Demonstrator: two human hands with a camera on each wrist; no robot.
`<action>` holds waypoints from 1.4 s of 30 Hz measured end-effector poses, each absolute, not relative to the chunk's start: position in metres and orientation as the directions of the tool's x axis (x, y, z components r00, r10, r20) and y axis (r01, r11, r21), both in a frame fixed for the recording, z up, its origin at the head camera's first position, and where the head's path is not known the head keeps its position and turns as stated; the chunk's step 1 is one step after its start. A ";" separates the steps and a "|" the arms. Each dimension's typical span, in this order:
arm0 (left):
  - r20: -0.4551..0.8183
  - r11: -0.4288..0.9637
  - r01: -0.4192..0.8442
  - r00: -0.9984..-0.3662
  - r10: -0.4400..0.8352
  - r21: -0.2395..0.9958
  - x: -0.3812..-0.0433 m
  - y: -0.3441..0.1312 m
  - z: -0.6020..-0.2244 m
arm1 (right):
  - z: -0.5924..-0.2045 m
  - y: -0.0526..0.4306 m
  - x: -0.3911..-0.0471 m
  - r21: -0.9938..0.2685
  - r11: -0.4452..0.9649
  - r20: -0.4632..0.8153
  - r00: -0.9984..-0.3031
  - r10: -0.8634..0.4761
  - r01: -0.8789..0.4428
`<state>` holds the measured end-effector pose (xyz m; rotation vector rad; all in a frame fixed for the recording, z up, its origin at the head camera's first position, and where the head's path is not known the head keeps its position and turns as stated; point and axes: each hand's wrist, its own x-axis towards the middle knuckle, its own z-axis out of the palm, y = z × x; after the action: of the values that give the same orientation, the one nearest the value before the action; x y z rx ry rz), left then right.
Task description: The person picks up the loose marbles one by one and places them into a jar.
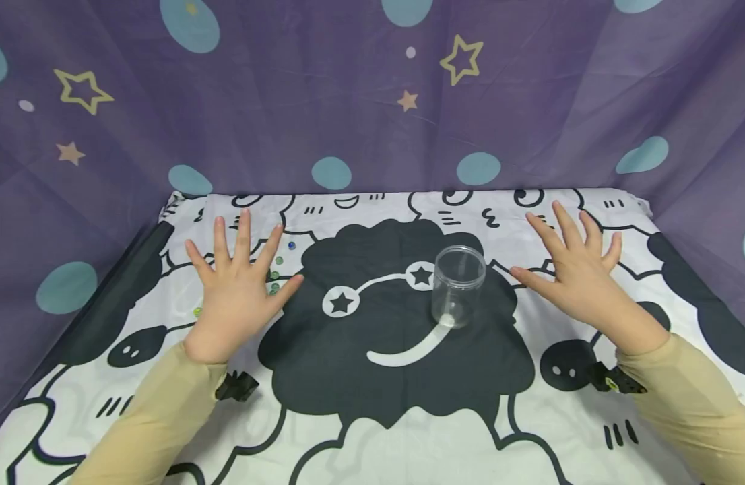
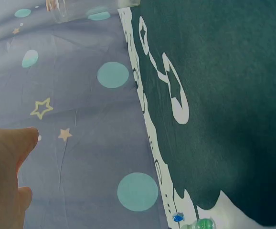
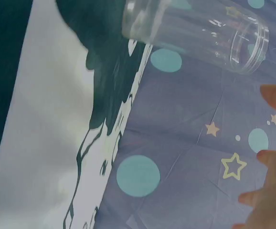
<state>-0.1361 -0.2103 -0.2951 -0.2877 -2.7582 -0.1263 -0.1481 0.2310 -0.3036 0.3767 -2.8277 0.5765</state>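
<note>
A clear, lidless plastic jar (image 1: 459, 286) stands upright on the cloth, right of the middle, with its mouth upward. My left hand (image 1: 230, 296) is held over the left part of the cloth with its fingers spread and nothing in it. Beside its thumb and forefinger lie several green glass marbles (image 1: 279, 260) and one blue marble (image 1: 292, 245). A yellow-green marble (image 1: 197, 312) shows left of the same hand. My right hand (image 1: 575, 276), also with spread fingers, is to the right of the jar and apart from it. In the right wrist view the jar (image 3: 195, 33) appears tipped by the camera angle.
A white cloth with black cartoon sheep (image 1: 403, 377) covers the table. Behind it and at both sides hangs a purple curtain (image 1: 348, 101) with stars and blue dots. Dark bands are fastened at both wrists.
</note>
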 end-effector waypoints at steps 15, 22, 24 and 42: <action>0.360 0.962 0.255 -0.910 0.207 0.093 -0.136 -0.231 -0.292 | -0.307 0.218 -0.170 -0.783 0.520 0.046 -0.865 -0.499 -0.342; 0.309 0.930 0.316 -0.918 0.250 0.186 -0.139 -0.253 -0.291 | -0.317 0.208 -0.180 -0.803 0.467 0.055 -0.827 -0.560 -0.370; 0.299 0.915 0.340 -0.915 0.270 0.215 -0.139 -0.262 -0.291 | -0.319 0.205 -0.182 -0.799 0.465 0.060 -0.820 -0.569 -0.381; 0.176 0.858 0.346 -0.938 0.300 0.381 -0.132 -0.340 -0.300 | -0.325 0.189 -0.185 -0.876 0.353 0.059 -0.800 -0.598 -0.328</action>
<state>-0.1322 -0.3397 -0.2997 -0.5099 -2.9211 -0.6296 -0.1852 0.1891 -0.3254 0.9839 -2.7969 1.6977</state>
